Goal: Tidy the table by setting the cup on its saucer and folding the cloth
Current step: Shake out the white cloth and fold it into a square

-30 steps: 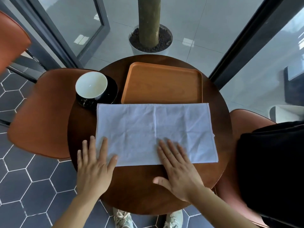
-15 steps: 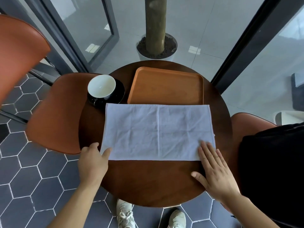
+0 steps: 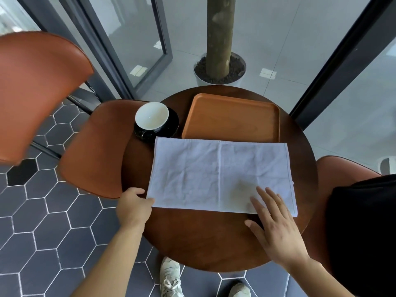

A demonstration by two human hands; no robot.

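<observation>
Currently left hand (image 3: 134, 207) fingers pinch the cloth (image 3: 214, 174) corner, right hand (image 3: 276, 224) fingers lie straight over it; a hasty fold may knock the cup (image 3: 151, 116).

The cloth (image 3: 220, 174) is white, the cup (image 3: 151, 116) white inside, saucer (image 3: 173, 123) black, tray (image 3: 231, 118) orange, surface (image 3: 203, 239) dark brown, floor (image 3: 42, 221) grey hexagon tiles.

Single head-worn view, looking steeply down over the round worktop (image 3: 203, 243).

Your wide-angle camera sits above the worktop's near edge and faces forward and down, close enough that the worktop fills mid-frame. Your left hand (image 3: 134, 209) enters from 7 o'clock and your right hand (image 3: 276, 228) from 5. The cloth (image 3: 214, 174) lies at centre, the plant pot (image 3: 219, 69) is at 12, and your shoes (image 3: 171, 277) at 6.
</observation>
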